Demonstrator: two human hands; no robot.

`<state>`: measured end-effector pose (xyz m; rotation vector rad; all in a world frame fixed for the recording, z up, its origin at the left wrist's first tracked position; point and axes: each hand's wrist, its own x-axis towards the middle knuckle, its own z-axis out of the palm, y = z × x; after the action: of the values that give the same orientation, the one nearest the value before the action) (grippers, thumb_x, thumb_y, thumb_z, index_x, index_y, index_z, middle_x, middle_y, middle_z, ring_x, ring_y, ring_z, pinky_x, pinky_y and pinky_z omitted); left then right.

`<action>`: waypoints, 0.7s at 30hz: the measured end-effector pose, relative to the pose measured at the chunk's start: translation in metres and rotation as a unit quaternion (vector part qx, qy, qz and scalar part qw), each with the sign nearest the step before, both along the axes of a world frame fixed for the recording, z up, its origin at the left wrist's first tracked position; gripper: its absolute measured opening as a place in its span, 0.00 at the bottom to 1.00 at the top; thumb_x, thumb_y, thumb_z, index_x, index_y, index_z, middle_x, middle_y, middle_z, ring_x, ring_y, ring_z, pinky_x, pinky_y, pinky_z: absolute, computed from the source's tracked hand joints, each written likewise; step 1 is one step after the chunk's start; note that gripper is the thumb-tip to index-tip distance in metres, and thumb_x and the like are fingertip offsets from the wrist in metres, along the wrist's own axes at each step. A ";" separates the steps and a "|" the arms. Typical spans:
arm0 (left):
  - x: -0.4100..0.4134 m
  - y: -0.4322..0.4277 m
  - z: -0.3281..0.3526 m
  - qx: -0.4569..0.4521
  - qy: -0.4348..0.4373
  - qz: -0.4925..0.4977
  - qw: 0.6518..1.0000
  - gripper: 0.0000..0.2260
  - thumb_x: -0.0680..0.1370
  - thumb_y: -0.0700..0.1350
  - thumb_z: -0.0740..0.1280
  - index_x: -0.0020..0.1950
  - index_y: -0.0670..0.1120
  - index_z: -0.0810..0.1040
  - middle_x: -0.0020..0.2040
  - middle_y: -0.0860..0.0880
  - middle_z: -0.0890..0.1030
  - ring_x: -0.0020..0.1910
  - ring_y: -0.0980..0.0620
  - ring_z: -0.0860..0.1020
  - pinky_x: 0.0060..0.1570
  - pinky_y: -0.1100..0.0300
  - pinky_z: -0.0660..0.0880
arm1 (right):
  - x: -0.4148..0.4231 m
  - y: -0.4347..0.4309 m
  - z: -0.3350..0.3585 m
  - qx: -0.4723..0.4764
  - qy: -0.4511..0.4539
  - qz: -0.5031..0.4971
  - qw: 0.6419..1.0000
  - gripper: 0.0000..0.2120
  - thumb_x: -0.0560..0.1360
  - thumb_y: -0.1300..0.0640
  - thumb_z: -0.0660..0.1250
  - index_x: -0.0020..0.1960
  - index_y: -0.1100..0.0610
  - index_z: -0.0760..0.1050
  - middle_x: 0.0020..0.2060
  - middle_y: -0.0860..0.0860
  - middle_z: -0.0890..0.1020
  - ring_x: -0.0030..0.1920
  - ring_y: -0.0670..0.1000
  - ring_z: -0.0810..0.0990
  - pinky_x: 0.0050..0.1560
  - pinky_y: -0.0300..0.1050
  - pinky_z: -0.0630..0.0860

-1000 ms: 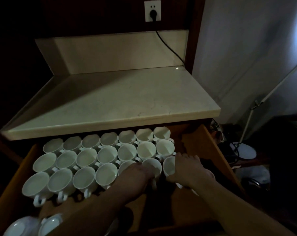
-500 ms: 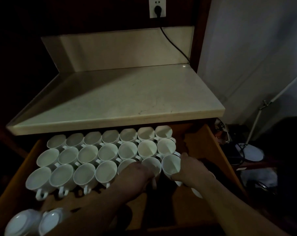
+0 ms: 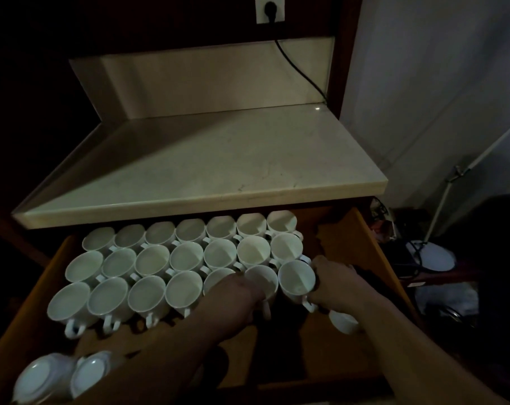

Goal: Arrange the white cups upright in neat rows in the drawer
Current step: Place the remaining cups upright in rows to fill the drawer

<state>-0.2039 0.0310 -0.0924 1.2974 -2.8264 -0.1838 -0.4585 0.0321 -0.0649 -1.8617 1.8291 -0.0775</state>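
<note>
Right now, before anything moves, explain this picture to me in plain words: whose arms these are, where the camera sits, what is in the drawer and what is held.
There is no machine here: a person works with two bare hands, and the one camera is worn on their head, looking down. Below a pale stone countertop a brown wooden drawer stands pulled out. In it round white ceramic cups with handles stand upright in three rows. The right hand grips the cup at the right end of the front row. The left hand lies over the cups beside it; its grip is hidden. At the near left corner two more white cups show their bases.
</note>
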 end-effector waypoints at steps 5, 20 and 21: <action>-0.007 0.008 0.012 -0.036 0.041 -0.015 0.998 0.07 0.71 0.47 0.69 0.47 0.54 0.82 0.44 0.52 0.83 0.45 0.51 0.79 0.40 0.62 0.64 | 0.002 0.001 0.001 0.010 -0.018 0.011 1.000 0.30 0.67 0.43 0.78 0.61 0.53 0.68 0.50 0.47 0.80 0.51 0.50 0.80 0.59 0.57 0.77; -0.010 0.012 0.007 -0.061 0.040 0.011 0.997 0.06 0.73 0.48 0.68 0.49 0.53 0.82 0.45 0.50 0.83 0.45 0.49 0.79 0.41 0.60 0.64 | 0.003 0.000 -0.011 -0.019 -0.032 -0.012 0.999 0.40 0.63 0.35 0.81 0.63 0.51 0.64 0.59 0.48 0.74 0.59 0.52 0.76 0.63 0.57 0.76; -0.010 0.012 0.008 -0.061 0.041 0.016 0.997 0.06 0.73 0.48 0.68 0.49 0.54 0.82 0.45 0.51 0.83 0.46 0.50 0.79 0.41 0.61 0.64 | 0.004 0.000 -0.011 -0.015 -0.037 -0.017 0.999 0.40 0.62 0.35 0.81 0.63 0.50 0.63 0.59 0.48 0.73 0.60 0.52 0.76 0.63 0.57 0.76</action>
<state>-0.2138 0.0432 -0.0845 1.2777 -2.7010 -0.0611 -0.4547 0.0321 -0.0762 -1.8229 1.8194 -0.1843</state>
